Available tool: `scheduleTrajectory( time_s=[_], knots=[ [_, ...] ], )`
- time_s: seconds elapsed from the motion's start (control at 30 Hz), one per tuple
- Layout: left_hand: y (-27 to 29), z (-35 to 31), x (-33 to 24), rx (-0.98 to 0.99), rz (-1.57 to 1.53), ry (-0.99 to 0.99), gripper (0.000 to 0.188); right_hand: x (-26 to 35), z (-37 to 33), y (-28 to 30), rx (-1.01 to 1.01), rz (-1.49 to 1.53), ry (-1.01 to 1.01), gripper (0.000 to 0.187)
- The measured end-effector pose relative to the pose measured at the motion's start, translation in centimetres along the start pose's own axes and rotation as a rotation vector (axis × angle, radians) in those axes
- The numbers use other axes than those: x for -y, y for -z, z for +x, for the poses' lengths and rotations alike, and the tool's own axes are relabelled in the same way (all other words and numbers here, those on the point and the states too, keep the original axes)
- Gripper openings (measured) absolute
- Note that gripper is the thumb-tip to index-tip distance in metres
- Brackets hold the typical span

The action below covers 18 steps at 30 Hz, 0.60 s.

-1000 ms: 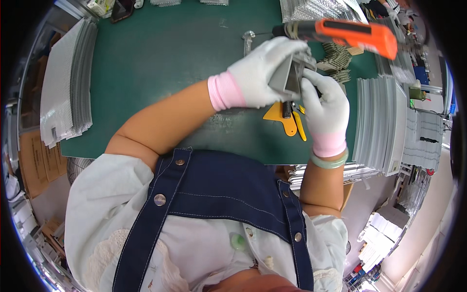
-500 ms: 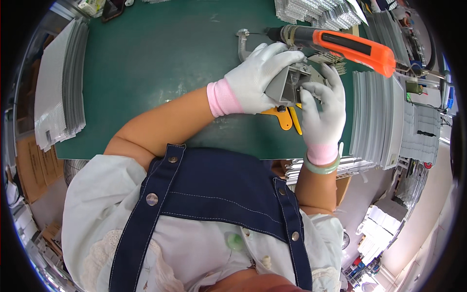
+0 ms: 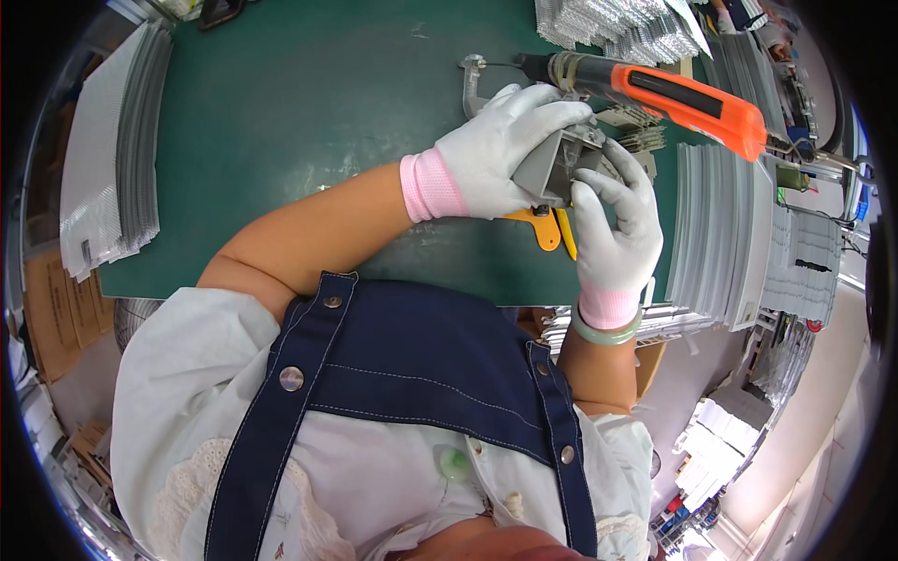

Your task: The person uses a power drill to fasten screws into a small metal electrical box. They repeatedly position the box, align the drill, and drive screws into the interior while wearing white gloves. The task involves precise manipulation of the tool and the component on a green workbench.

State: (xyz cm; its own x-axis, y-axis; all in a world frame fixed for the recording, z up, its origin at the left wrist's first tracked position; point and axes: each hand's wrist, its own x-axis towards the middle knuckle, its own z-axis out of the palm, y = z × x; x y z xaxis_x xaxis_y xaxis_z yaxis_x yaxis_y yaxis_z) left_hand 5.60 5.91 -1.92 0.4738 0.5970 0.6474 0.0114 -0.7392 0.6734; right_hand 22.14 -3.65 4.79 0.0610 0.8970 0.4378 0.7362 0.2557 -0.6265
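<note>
A grey box-shaped part [image 3: 543,175] with an open end is in my left hand [image 3: 496,154], whose gloved fingers wrap over its top and side. My right hand [image 3: 617,224], gloved too, is at the part's open end on the right. Its thumb and index fingertip come together at the rim, and another finger bends against the upper edge; what they pinch, if anything, is hidden. Just beyond both hands lies an orange and black power screwdriver [image 3: 692,98], its bit pointing left at a metal bracket [image 3: 471,86]. Under the part, a yellow-handled tool [image 3: 538,229] shows partly.
A green work table [image 3: 299,103] spans the scene. Stacks of silvery flat panels stand at the left [image 3: 108,150] and right [image 3: 716,229]. More silver sheets [image 3: 617,28] lie at the far right, and small metal pieces [image 3: 641,131] lie beyond my right hand. A phone [image 3: 220,11] rests far left.
My right hand has shifted slightly left and its fingers have drawn closer to the part's opening. The part stays in my left hand, tilted a little differently. The view has shifted slightly.
</note>
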Motion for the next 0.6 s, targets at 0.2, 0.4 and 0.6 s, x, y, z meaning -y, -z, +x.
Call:
scheduleTrajectory(
  time_s=[0.2, 0.4, 0.6],
  knots=[
    [-0.03, 0.02, 0.07, -0.016, 0.005, -0.017, 0.095, 0.54, 0.21, 0.42, -0.031, -0.369, 0.322, 0.023],
    [0.02, -0.14, 0.05, -0.027, 0.019, -0.017, 0.096, 0.31, 0.59, 0.32, -0.009, -0.378, 0.375, 0.027],
    [-0.02, -0.09, 0.24, -0.032, 0.016, -0.046, 0.096, 0.71, 0.06, 0.46, 0.043, -0.414, 0.360, 0.030]
  ],
)
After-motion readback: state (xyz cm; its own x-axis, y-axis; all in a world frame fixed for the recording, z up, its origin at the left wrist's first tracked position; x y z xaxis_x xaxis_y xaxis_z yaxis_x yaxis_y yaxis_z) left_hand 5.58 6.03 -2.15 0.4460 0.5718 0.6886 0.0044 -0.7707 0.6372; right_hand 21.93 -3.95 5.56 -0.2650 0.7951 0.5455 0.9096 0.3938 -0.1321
